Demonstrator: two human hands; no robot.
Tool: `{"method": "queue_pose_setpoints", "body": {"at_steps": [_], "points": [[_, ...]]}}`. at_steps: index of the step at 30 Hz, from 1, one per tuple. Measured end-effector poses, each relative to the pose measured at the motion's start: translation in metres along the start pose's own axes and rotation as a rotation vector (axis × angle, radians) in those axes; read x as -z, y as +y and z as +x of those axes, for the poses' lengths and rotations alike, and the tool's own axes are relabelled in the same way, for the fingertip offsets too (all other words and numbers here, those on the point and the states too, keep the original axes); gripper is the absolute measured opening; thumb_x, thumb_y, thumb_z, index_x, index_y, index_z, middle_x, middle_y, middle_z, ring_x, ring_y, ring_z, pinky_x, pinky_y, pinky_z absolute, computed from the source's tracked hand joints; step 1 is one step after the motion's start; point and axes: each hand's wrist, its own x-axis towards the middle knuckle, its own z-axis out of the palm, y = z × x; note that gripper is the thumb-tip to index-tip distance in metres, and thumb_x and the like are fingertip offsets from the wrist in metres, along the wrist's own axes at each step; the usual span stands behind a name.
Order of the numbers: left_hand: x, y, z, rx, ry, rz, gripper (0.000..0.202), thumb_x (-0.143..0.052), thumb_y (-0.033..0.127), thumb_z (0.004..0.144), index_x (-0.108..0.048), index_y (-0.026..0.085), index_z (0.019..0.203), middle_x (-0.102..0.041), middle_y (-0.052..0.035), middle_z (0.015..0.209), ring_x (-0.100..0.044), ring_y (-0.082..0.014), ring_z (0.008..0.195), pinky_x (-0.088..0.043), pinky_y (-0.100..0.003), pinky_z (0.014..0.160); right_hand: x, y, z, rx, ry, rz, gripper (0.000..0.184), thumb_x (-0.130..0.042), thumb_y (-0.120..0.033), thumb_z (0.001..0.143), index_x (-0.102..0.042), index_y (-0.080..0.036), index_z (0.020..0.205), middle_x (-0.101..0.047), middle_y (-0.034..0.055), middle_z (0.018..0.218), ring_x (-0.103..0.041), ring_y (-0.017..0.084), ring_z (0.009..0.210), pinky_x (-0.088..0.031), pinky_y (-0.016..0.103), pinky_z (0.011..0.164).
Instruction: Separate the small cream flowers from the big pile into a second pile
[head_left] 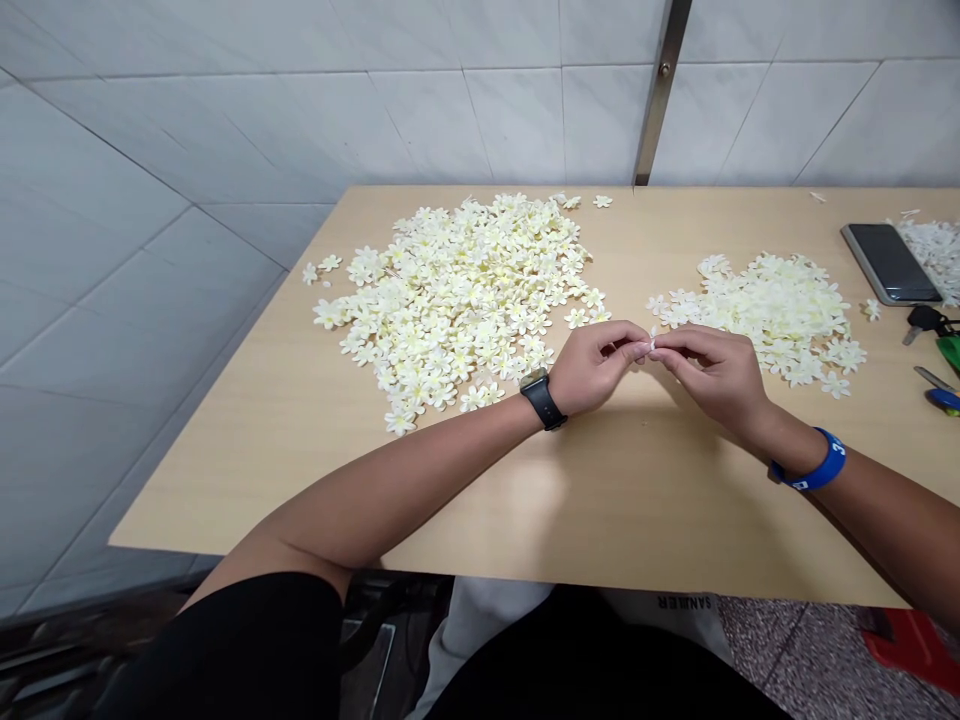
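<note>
My left hand [596, 366] and my right hand [716, 378] meet fingertip to fingertip above the table, both closed in a pinch. Between them is a small white flower piece [652, 338], mostly hidden by the fingers. Left of my hands spreads a large heap of pale yellow-white artificial flowers [472, 290], its near edge close to my left hand. A smaller pile of similar loose flowers [787, 305] lies just behind and to the right of my right hand.
On the wooden table [247, 450], a phone [892, 263] lies at the right, beside small white pieces [934, 255]. Keys [924, 320] and a blue-handled tool [942, 400] sit near the right edge. A tiled wall [510, 110] with a metal strip [660, 90] stands behind.
</note>
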Motion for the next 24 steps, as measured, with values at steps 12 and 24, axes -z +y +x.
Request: {"method": "queue_pose_setpoints", "body": {"at_steps": [12, 24], "points": [[0.0002, -0.0011, 0.0005, -0.023, -0.007, -0.017, 0.038, -0.063, 0.051, 0.098, -0.073, 0.015, 0.087, -0.076, -0.0061, 0.087, -0.066, -0.0146, 0.080, -0.051, -0.027, 0.075, 0.0017, 0.0014, 0.0003, 0.007, 0.015, 0.035, 0.010, -0.074, -0.022, 0.091, -0.081, -0.026, 0.086, -0.081, 0.0028, 0.082, -0.072, 0.019, 0.070, -0.057, 0.033, 0.064], [-0.0019, 0.0032, 0.0000, -0.018, -0.028, 0.027, 0.022, -0.061, 0.033, 0.094, -0.073, 0.015, 0.088, -0.073, -0.0055, 0.084, -0.060, -0.0115, 0.072, -0.046, -0.023, 0.064, 0.0039, -0.0018, -0.0025, 0.027, 0.008, 0.014, 0.012, -0.071, -0.022, 0.092, -0.078, -0.028, 0.084, -0.079, 0.0023, 0.079, -0.074, 0.022, 0.071, -0.060, 0.037, 0.066]]}}
